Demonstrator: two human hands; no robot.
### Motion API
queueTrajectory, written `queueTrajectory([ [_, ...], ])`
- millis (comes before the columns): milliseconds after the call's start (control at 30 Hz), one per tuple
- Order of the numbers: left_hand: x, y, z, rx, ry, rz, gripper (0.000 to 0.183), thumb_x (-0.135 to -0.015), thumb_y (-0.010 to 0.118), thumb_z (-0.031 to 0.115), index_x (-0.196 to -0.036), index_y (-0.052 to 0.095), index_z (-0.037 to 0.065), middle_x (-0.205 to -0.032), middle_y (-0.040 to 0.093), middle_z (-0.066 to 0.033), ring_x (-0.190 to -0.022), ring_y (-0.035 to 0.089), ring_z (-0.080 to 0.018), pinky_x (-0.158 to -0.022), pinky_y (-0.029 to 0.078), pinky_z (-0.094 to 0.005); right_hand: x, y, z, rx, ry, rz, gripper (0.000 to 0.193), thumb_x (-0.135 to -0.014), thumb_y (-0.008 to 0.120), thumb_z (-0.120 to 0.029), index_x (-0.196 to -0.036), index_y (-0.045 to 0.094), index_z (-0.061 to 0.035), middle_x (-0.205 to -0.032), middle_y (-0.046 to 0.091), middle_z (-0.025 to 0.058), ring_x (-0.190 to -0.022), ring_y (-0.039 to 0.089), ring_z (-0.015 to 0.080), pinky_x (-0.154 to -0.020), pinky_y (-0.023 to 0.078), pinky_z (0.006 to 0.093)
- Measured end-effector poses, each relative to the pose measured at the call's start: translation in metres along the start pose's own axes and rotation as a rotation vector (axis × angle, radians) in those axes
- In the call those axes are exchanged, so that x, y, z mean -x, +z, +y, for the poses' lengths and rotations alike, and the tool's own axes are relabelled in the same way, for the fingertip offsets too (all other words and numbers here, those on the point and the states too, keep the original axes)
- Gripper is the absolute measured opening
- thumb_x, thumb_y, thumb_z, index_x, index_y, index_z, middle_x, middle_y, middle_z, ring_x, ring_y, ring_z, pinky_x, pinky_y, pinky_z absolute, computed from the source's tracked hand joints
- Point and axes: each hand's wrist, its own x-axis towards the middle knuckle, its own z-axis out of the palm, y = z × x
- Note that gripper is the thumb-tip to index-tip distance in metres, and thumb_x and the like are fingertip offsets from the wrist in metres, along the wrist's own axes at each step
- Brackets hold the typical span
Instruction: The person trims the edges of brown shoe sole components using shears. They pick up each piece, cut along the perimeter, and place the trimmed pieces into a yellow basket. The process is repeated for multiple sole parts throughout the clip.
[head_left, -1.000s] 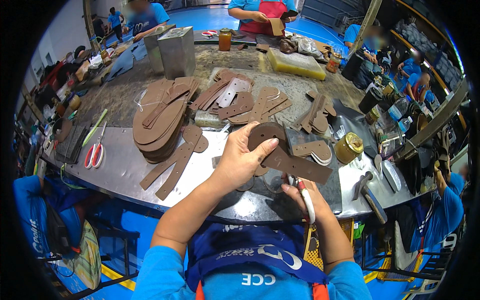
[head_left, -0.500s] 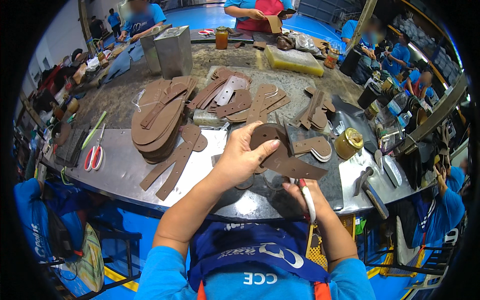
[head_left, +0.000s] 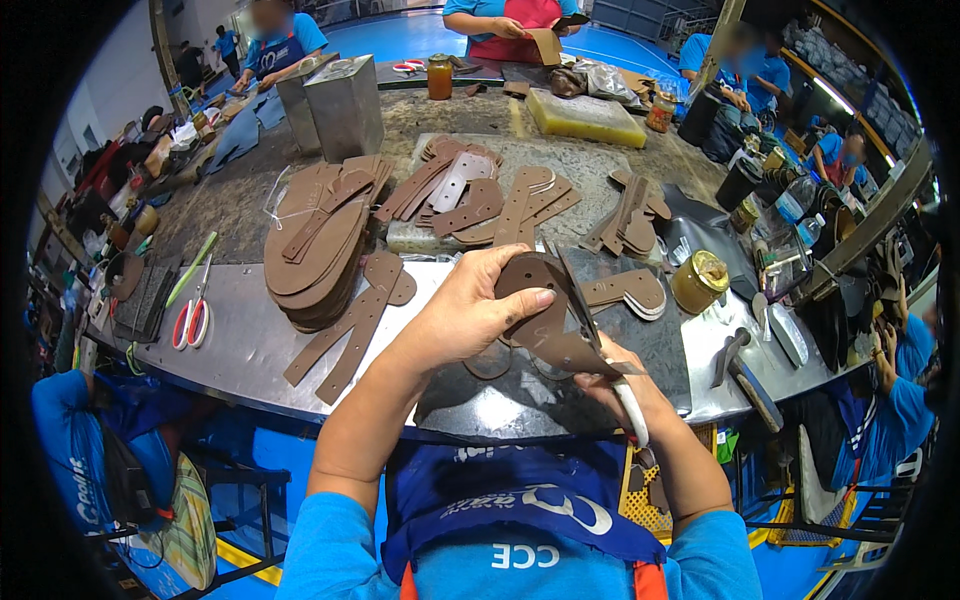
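Observation:
My left hand (head_left: 470, 300) grips a brown leather shoe-upper piece (head_left: 548, 335) with punched holes, thumb on top and fingers behind. My right hand (head_left: 618, 390) is closed round scissors (head_left: 632, 408) with white and red handles. Their dark blades (head_left: 574, 290) point away from me along the right edge of the leather piece, whose lower strip reaches toward my right hand. I cannot tell whether the blades are biting into it. Beneath both hands lies a dark smooth slab (head_left: 470, 395). Similar cut pieces (head_left: 625, 292) lie just right of the held one.
A stack of brown soles (head_left: 310, 240) and a forked strap piece (head_left: 350, 325) lie left. Red-handled scissors (head_left: 192, 318) rest farther left. A glue jar (head_left: 698, 282) and a hammer (head_left: 750, 385) are on the right. Metal tins (head_left: 345, 108) stand behind; a co-worker (head_left: 515, 30) handles leather across the table.
The held leather piece has turned, its strip now angling down toward my right hand. The scissors have shifted slightly right and nearer, with more of their blades visible beside the leather.

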Motion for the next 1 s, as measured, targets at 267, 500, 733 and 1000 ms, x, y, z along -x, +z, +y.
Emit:
queueTrajectory([
  [267,-0.002,-0.009,0.007,-0.041,-0.055,-0.103,0.026,-0.079,0.063,0.012,-0.099,0.056,-0.002,-0.085,0.060,-0.0024,-0.074,0.052,-0.0071,-0.068,0.045,-0.0231,0.004,-0.003,0.003,0.130,-0.042,-0.001,0.024,-0.071,0.064,-0.008,-0.083,0.044,-0.0016,-0.069,0.055,0.0170,-0.066,0.056,0.0364,-0.061,0.043,0.0361],
  [500,-0.008,-0.023,0.016,-0.209,-0.137,-0.227,0.028,-0.076,0.068,0.014,-0.096,0.058,-0.003,-0.082,0.061,-0.0017,-0.073,0.052,-0.0058,-0.065,0.044,-0.0210,0.008,-0.010,-0.004,0.116,0.044,-0.055,0.022,-0.073,0.063,-0.013,-0.077,0.044,-0.0022,-0.060,0.050,0.0153,-0.056,0.050,0.0339,-0.055,0.042,0.0362],
  [733,-0.014,-0.030,0.010,-0.287,-0.127,-0.240,0.028,-0.072,0.070,0.014,-0.090,0.059,-0.003,-0.077,0.061,-0.0023,-0.069,0.052,-0.0071,-0.063,0.045,-0.0238,0.010,-0.011,0.000,0.164,0.094,-0.062,0.021,-0.074,0.063,-0.012,-0.074,0.045,-0.0014,-0.056,0.048,0.0160,-0.051,0.050,0.0332,-0.051,0.041,0.0358],
  [1000,-0.010,-0.009,-0.022,0.352,-0.073,0.272,0.027,-0.075,0.068,0.011,-0.096,0.055,-0.001,-0.083,0.061,-0.0057,-0.069,0.058,-0.0101,-0.064,0.049,-0.0233,0.004,-0.004,0.025,0.242,0.048,0.031,0.016,-0.079,0.058,-0.012,-0.076,0.045,-0.0028,-0.057,0.046,0.0087,-0.049,0.046,0.0203,-0.049,0.040,0.0324],
])
